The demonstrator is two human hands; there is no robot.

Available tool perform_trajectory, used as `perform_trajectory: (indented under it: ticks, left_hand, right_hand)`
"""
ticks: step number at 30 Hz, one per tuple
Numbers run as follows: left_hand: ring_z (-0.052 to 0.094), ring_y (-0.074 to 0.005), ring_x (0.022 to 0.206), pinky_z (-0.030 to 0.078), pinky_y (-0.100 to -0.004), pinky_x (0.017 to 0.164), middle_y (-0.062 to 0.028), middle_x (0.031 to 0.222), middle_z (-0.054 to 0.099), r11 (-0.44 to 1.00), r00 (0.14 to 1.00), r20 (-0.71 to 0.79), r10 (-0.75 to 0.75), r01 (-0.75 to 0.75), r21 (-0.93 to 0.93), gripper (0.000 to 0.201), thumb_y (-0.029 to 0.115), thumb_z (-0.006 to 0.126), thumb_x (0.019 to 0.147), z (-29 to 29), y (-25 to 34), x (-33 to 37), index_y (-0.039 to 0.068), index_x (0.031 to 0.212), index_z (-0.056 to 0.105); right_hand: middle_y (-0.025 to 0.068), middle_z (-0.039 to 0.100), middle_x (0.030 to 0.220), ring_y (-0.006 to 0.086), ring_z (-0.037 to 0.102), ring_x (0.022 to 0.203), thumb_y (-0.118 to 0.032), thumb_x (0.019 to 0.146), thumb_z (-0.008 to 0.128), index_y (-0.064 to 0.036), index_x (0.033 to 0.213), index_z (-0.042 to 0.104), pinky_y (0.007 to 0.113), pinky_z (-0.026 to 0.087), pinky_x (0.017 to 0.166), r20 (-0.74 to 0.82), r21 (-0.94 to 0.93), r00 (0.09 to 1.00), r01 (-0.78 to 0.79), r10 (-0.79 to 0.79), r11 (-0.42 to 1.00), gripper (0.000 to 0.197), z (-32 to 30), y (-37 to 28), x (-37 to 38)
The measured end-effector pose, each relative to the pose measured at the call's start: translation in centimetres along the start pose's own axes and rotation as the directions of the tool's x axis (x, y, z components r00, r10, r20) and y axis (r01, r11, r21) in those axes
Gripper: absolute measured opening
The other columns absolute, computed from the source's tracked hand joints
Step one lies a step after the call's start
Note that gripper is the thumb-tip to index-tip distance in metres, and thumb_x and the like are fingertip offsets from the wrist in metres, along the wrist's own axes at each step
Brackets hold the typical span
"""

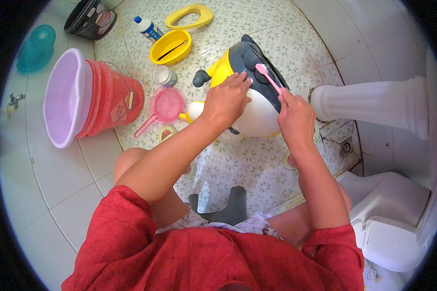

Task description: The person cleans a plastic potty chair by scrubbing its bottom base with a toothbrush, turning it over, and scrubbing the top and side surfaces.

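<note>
A penguin-like plastic potty in black, white and yellow [257, 114] lies tipped on the tiled floor in front of me. My left hand [228, 99] rests on it, fingers stretched out flat over the black and white surface. In my closed right hand [296, 119] is a small pink brush [268, 77] that looks like a toothbrush. Its pale head touches or hovers just over the potty's black part; I cannot tell which. The potty's underside and far side are hidden.
Left of the potty are a pink dipper [166, 105], a jar [165, 76], a yellow bowl [182, 41] holding a dark brush, a blue-capped bottle [148, 29] and a yellow ring seat [189, 15]. Red buckets [114, 99] stand farther left. A white pedestal [369, 99] and toilet [388, 242] flank my right.
</note>
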State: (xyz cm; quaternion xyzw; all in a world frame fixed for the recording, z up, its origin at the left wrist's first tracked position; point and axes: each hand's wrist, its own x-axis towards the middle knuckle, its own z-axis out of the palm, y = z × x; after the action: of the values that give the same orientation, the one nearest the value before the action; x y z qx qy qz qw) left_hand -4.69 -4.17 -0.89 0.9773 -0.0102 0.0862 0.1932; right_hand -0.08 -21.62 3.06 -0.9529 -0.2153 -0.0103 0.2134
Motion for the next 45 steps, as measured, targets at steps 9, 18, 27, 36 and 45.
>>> perform_trajectory:
  ticks: [9, 18, 27, 36, 45]
  left_hand:
    - [0.055, -0.0228, 0.117, 0.049, -0.0337, 0.091, -0.0082, 0.128, 0.056, 0.999, 1.0, 0.012, 0.014, -0.013, -0.048, 0.044, 0.024, 0.071, 0.075, 0.2, 0.4, 0.1, 0.008, 0.115, 0.061]
    - [0.051, -0.0259, 0.12, 0.049, -0.0366, 0.09, -0.0125, 0.132, 0.052, 0.997, 0.998, 0.03, -0.047, 0.049, -0.052, 0.053, 0.019, 0.071, 0.075, -0.2, 0.6, 0.4, 0.004, 0.123, 0.052]
    - [0.047, -0.0277, 0.124, 0.047, -0.0375, 0.094, -0.0151, 0.135, 0.048, 0.998, 0.998, 0.039, -0.044, 0.046, -0.042, 0.055, 0.018, 0.068, 0.078, -0.3, 0.4, 0.1, 0.003, 0.127, 0.049]
    - [0.044, -0.0306, 0.126, 0.042, -0.0382, 0.1, -0.0178, 0.138, 0.044, 0.993, 0.993, 0.032, -0.117, 0.117, 0.027, 0.071, 0.036, 0.07, 0.077, -0.3, 0.1, 0.5, 0.003, 0.134, 0.042]
    - [0.045, -0.0359, 0.123, 0.039, -0.0398, 0.102, -0.0229, 0.136, 0.043, 0.998, 0.998, 0.017, -0.063, 0.063, 0.014, 0.071, 0.023, 0.075, 0.073, 0.1, 0.1, 1.0, 0.001, 0.133, 0.043]
  right_hand:
    - [0.0188, 0.061, 0.072, 0.0378, 0.062, 0.066, -0.018, 0.088, 0.055, -0.0076, 0.09, 0.063, 0.048, 0.049, 0.06, 0.069, -0.018, 0.997, 0.034, -0.033, 0.999, 0.013, 0.3, 0.8, 0.2]
    - [0.0199, 0.061, 0.071, 0.0394, 0.061, 0.067, -0.017, 0.087, 0.056, -0.0093, 0.091, 0.065, 0.049, 0.048, 0.06, -0.002, 0.014, 0.998, 0.065, -0.065, 0.998, 0.012, 0.2, 0.7, 0.5]
    - [0.0206, 0.065, 0.077, 0.039, 0.064, 0.075, -0.025, 0.081, 0.065, -0.0087, 0.083, 0.072, 0.046, 0.05, 0.07, 0.294, 0.0, 0.925, -0.252, 0.241, 0.968, 0.018, -1.4, 2.2, 1.9]
    - [0.0154, 0.067, 0.076, 0.0339, 0.064, 0.074, -0.034, 0.079, 0.069, -0.0147, 0.084, 0.073, 0.044, 0.049, 0.066, 0.228, -0.042, 0.959, -0.162, 0.168, 0.986, 0.021, 0.0, 3.7, 3.9]
    - [0.0119, 0.068, 0.077, 0.0312, 0.065, 0.077, -0.033, 0.082, 0.064, -0.0165, 0.084, 0.073, 0.044, 0.045, 0.073, 0.206, -0.117, 0.967, -0.126, 0.148, 0.985, 0.019, -0.8, 7.0, 5.8]
